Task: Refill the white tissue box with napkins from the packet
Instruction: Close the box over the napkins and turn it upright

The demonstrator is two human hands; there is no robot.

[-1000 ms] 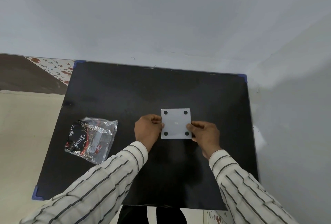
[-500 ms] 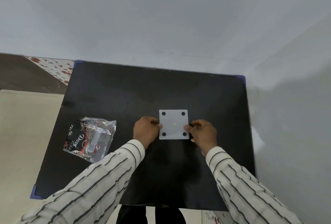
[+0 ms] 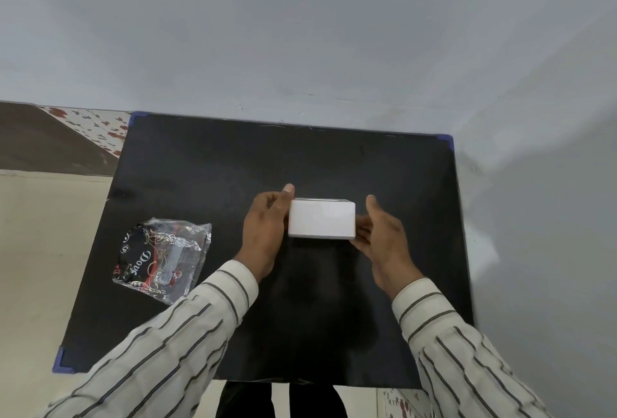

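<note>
The white tissue box (image 3: pixel 321 219) is held near the middle of the black table (image 3: pixel 200 167), turned so a plain white side faces me. My left hand (image 3: pixel 265 229) grips its left end, thumb over the far top corner. My right hand (image 3: pixel 379 239) holds its right end with fingers beneath and thumb raised. The napkin packet (image 3: pixel 162 259), clear crinkled plastic with black, red and gold print, lies on the table to the left, apart from both hands.
A grey wall stands close behind the table and along its right side. Blue corner guards (image 3: pixel 447 142) mark the table corners. Beige floor and a patterned tile strip (image 3: pixel 93 125) lie to the left.
The box showed its flat face with four black dots; both hands have tipped it so a plain side faces me, and lifted it slightly.
</note>
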